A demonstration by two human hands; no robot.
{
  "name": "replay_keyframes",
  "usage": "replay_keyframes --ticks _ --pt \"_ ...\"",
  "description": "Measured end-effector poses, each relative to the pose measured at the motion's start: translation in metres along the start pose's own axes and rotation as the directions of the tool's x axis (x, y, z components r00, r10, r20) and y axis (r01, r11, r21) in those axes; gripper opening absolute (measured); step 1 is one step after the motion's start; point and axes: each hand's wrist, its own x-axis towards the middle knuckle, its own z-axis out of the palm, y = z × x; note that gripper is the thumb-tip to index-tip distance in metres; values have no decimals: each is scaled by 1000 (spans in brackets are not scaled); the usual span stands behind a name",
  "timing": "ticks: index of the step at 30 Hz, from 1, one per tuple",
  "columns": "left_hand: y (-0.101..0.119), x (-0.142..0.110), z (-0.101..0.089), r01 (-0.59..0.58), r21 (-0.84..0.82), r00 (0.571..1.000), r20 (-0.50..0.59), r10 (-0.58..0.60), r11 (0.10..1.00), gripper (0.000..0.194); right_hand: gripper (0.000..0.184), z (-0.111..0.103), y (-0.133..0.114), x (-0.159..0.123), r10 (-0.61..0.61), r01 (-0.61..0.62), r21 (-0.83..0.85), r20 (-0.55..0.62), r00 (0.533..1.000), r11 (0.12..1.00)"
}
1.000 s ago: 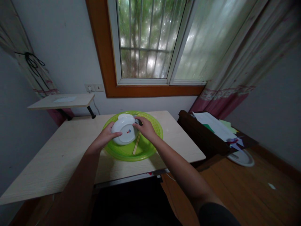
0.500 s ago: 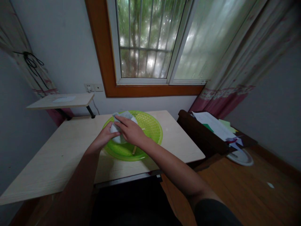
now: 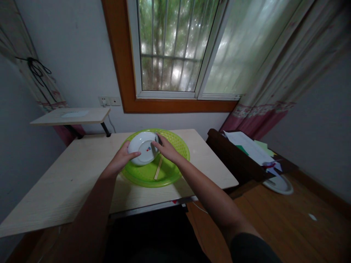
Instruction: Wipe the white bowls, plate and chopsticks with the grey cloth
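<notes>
A small white dish (image 3: pixel 139 142) with a little coloured motif is tilted up over the green plastic basket (image 3: pixel 175 175). My left hand (image 3: pixel 122 157) grips its left edge, thumb across the face and fingers behind. At the right rim, my right hand (image 3: pixel 167 149) closes on the dish, thumb on the front. A trace of grey shows by the right fingers, perhaps the cloth, mostly hidden behind the dish. Below, pale chopsticks (image 3: pixel 158 169) lie in the basket, their upper ends near my right hand.
The basket stands on a light wooden table (image 3: pixel 68 175). A small raised shelf (image 3: pixel 93 116) with a paper on it is at the back left. To the right are a dark brown piece of furniture (image 3: pixel 233 160) and papers (image 3: pixel 244 142). A window is behind.
The grey-white cloth that covered the dish has gone from its front, so the face shows. My right hand has moved right, from over the dish to its right rim.
</notes>
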Motion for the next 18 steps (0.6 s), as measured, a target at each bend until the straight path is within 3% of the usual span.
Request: replay_keyframes --ticks 5,10,14,18 --pt "0 0 1 17 -38 1000 12 -16 999 77 69 6 -22 -6 -284 278 -157 -18 959 948" --pt "-3 0 -2 -15 -104 999 38 19 994 78 60 14 -56 -21 -504 522 -297 140 852 800" --pt "-4 0 -3 -25 -143 999 29 29 989 74 52 14 -64 -25 -550 584 -300 197 811 754" --pt "0 -3 -1 0 -179 1000 -14 -3 984 73 51 9 -48 -17 -502 512 -262 109 858 818"
